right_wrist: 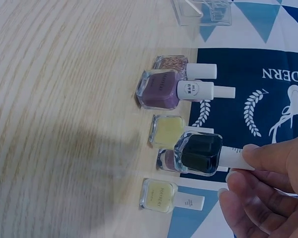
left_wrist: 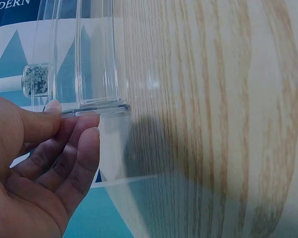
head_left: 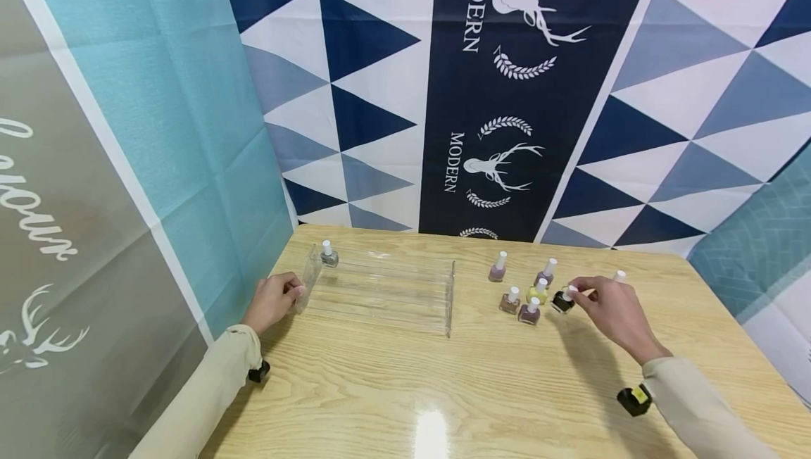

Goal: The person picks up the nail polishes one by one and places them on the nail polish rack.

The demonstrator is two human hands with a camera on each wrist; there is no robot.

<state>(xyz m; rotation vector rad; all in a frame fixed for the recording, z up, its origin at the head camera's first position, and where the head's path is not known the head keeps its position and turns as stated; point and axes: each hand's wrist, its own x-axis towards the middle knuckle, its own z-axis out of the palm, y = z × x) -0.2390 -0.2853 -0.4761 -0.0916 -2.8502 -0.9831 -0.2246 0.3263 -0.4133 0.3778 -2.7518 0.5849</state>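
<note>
My left hand [head_left: 277, 299] pinches the left end panel of a clear acrylic rack [head_left: 380, 318], thumb on one face and fingers on the other in the left wrist view. At the rack's back left corner stands a speckled grey nail polish bottle [head_left: 329, 258] with a white cap. On the right, my right hand [head_left: 611, 311] pinches the white cap of a black nail polish bottle [right_wrist: 201, 153] between thumb and fingers. Whether its base touches the table cannot be told. Close by stand a yellow bottle [head_left: 536, 294] and a dark purple bottle [head_left: 529, 313].
More polish bottles stand around: a glittery brown one [head_left: 510, 303], a mauve one [head_left: 497, 271], another mauve one [head_left: 543, 276], and a pale yellow one [right_wrist: 159, 195] partly behind my right hand in the head view. Patterned cloth [head_left: 374, 93] hangs behind the wooden table [head_left: 355, 388].
</note>
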